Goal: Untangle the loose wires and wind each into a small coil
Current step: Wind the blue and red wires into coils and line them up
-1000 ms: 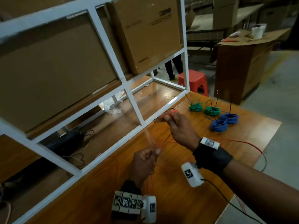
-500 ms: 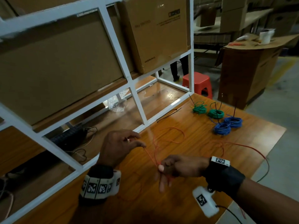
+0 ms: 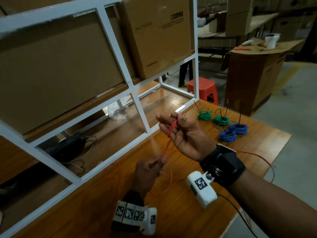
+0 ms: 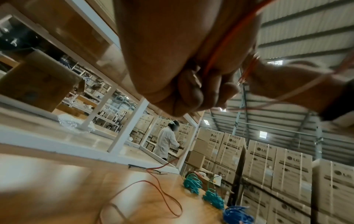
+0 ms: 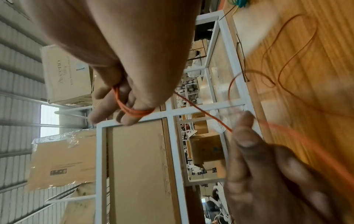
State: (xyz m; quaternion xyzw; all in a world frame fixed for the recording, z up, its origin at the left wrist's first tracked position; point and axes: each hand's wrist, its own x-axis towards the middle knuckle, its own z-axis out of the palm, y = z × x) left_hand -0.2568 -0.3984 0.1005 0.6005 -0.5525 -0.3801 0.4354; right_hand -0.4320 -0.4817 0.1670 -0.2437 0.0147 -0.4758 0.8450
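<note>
— What differs in the head view?
— Our right hand (image 3: 185, 134) has risen, palm up, red wire (image 3: 171, 130) looped round its straight fingers; our left hand (image 3: 147, 174) now pinches the strand below.
— Left wrist view?
— We see fingers curled on wire; blurred.
— Right wrist view?
— Loops circle the fingers (image 5: 114, 106); the table (image 5: 316, 106) is smeared.

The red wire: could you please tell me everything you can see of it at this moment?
The red wire is thin, flexible and orange-red, seemingly plastic-coated. Several turns loop around the straight fingers of the right hand. From there one strand runs down to the left hand, which pinches it. The remaining length lies in loose curves on the wooden table and trails past its right edge.
</note>
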